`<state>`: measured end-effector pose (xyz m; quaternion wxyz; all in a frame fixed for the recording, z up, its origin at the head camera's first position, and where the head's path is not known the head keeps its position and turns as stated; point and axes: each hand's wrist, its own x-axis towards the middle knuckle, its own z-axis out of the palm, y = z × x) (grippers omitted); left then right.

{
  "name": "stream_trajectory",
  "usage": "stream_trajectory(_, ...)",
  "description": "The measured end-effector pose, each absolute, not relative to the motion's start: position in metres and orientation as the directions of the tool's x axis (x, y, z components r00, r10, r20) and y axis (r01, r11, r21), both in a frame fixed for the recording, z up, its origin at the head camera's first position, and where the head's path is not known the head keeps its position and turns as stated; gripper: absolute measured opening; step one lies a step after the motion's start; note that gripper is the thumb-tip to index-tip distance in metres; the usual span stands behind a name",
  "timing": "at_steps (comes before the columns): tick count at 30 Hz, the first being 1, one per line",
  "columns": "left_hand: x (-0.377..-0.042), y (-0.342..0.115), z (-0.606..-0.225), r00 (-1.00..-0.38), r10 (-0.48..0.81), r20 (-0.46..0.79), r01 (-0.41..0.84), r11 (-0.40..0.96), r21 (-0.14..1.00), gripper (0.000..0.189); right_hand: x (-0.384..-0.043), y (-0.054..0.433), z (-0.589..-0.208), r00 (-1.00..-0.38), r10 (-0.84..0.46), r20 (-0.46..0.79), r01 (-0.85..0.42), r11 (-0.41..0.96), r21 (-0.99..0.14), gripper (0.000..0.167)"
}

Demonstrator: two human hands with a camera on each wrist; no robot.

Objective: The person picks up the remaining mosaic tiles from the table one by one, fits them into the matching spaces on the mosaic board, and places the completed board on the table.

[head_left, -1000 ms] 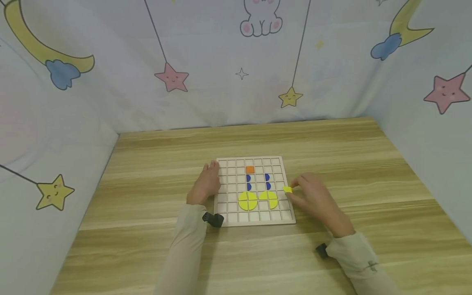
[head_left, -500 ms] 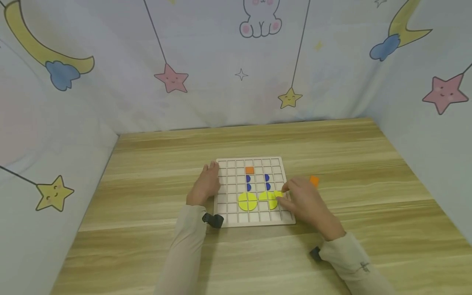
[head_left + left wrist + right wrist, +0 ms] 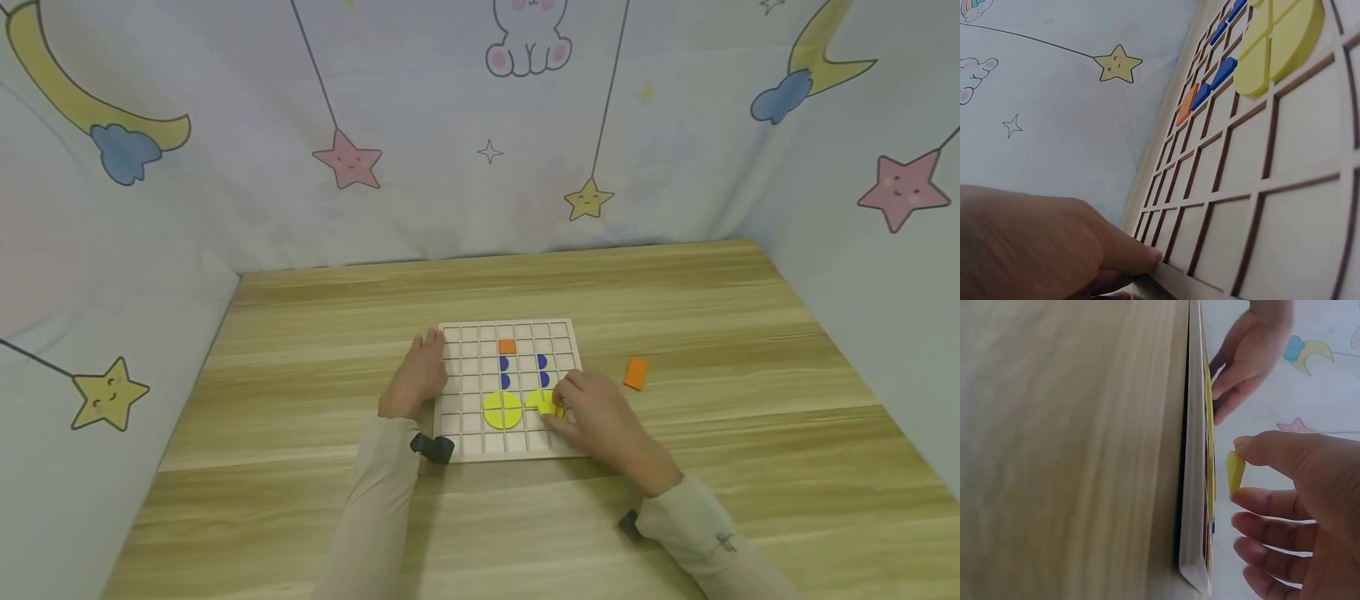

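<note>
A pale wooden grid board [image 3: 472,444] lies on the table. Along its left edge rests my left hand [image 3: 416,375], fingers extended and touching the rim. Over the board's right side, my right hand [image 3: 606,421] pinches a yellow quarter-circle piece [image 3: 1235,472] between thumb and index finger, the other fingers spread loosely. In the right wrist view that piece is held apart from the board's surface. On the grid lie a yellow disc of quarter pieces [image 3: 502,410], a partial yellow disc [image 3: 537,400] partly hidden by my right hand, several blue half-round pieces [image 3: 542,362] and an orange square [image 3: 507,346].
A loose orange piece [image 3: 636,374] lies on the wooden table [image 3: 300,350], right of the board. White printed cloth [image 3: 435,200] stands behind and beside the table. Each wrist wears a small black camera [image 3: 433,448].
My right hand has moved left from beside the board to above the partial disc, carrying the yellow piece. The orange piece on the table has come into sight. My left hand stays put.
</note>
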<state>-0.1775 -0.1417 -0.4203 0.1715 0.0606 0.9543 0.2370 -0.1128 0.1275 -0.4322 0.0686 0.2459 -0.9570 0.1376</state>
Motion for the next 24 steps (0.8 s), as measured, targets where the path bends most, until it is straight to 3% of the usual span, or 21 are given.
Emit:
stream_trajectory(10, -0.178, -0.142, -0.421, -0.935, 0.199, -0.293, 0.04, 0.882, 0.47, 0.057, -0.111, 0.115, -0.434, -0.861, -0.491, 0.135, -0.509, 0.841, -0.185, 0.031)
stream_trajectory(24, -0.178, -0.142, -0.422, -0.935, 0.185, -0.303, 0.018, 0.878, 0.479, 0.057, -0.111, 0.11, -0.434, -0.844, -0.51, 0.168, -0.531, 0.838, -0.122, 0.031)
